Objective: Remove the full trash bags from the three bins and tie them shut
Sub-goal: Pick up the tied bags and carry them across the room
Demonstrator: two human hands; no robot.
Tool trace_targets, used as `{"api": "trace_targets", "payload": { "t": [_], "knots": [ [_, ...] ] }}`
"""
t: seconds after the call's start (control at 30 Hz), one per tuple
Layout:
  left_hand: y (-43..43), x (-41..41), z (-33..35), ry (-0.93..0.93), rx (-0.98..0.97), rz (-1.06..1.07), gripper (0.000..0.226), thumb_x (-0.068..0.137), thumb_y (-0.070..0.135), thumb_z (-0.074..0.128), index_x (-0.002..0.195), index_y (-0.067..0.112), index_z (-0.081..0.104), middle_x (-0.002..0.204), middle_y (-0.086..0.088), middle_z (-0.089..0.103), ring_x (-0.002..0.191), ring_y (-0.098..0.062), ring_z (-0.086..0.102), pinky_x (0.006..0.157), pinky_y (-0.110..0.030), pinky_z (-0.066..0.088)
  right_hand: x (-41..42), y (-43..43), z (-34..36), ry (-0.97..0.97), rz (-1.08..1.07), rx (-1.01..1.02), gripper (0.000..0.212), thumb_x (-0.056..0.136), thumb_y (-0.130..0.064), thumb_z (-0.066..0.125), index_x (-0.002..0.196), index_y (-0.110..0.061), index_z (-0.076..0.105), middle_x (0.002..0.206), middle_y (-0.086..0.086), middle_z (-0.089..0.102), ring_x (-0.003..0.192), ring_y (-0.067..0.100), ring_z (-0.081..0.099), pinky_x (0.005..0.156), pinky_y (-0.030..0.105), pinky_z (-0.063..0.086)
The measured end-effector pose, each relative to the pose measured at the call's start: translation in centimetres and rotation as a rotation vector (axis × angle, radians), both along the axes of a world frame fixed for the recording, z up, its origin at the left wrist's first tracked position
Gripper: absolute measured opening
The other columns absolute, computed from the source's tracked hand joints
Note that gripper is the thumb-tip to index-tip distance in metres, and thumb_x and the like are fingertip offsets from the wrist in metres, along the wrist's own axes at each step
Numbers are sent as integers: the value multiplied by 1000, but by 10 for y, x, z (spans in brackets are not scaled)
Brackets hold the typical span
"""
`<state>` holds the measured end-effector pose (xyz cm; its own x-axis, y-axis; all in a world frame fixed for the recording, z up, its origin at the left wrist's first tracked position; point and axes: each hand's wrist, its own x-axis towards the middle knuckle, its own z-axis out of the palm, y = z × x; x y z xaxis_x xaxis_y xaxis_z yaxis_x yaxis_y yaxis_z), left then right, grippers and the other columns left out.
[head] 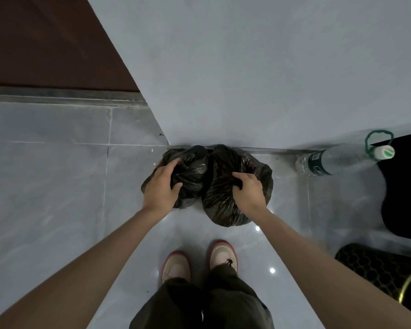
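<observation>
So, two black trash bags are sat on the grey tiled floor (57,174), pushed right up against the bottom of the white wall (247,67) and touching each other side by side. Both are out of any bin. Whether the tops are properly knotted can't be made out, since the hands cover them.

The left bag (192,162) is gripped by the left hand (161,186): fingers are curled over its top and far side, and the thumb is dug into the plastic on the near side. The right bag (223,203), which looks a bit bigger, is held by the right hand (249,188), with the fingers bent and a bunch of plastic pinched at the top. Both arms are stretched down and forward.

A pair of pink-and-cream shoes (176,264) and dark trousers are seen just behind the bags.

Off to the right, a clear plastic bottle (337,160) with a green label and white cap is stood by the wall, with a green cord loop (379,136) around its neck area. Beside it a big black shape (403,186) is cut off by the frame edge; what it is can't be told. A black mesh bin (370,267) with a gold rim is parked in the bottom right corner. A dark brown door (45,43) is visible top left.
</observation>
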<state>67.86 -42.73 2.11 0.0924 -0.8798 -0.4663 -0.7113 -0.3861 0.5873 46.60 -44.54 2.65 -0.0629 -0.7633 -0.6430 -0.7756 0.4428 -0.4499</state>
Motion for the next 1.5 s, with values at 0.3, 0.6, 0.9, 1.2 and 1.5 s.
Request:
{"api": "trace_targets", "payload": {
  "t": [0.3,0.6,0.9,1.2,1.5],
  "knots": [
    [12,1,143,121,17,70,55,93,16,54,144,23,34,138,-5,49,125,-21,48,106,-35,39,8,14,144,-144,-41,-26,39,96,-8,44,133,-18,52,131,2,53,102,12,51,94,29,47],
    [30,-3,324,166,-38,93,45,94,18,53,138,20,45,129,-3,58,113,-18,57,94,-25,42,5,45,324,-257,53,-39,37,97,-11,44,132,-19,52,124,-1,57,100,14,54,84,24,46],
    [75,-25,470,207,-77,59,42,95,20,52,136,19,46,129,-2,57,111,-17,57,95,-25,41,-13,77,455,-320,117,-145,36,94,-9,49,128,-15,56,119,4,63,90,13,55,91,24,45],
    [102,-21,565,198,-224,28,39,96,23,49,135,25,46,127,0,57,105,-13,57,88,-21,39,-33,118,537,-410,68,-318,32,95,-11,48,126,-19,54,111,-3,61,90,13,61,78,21,45],
    [178,-36,594,236,-303,-163,37,96,22,49,133,26,49,122,2,59,95,-12,59,75,-16,40,-40,224,576,-375,-136,-481,34,94,-11,49,127,-21,52,113,-5,61,88,5,62,65,3,43]
  ]
}}
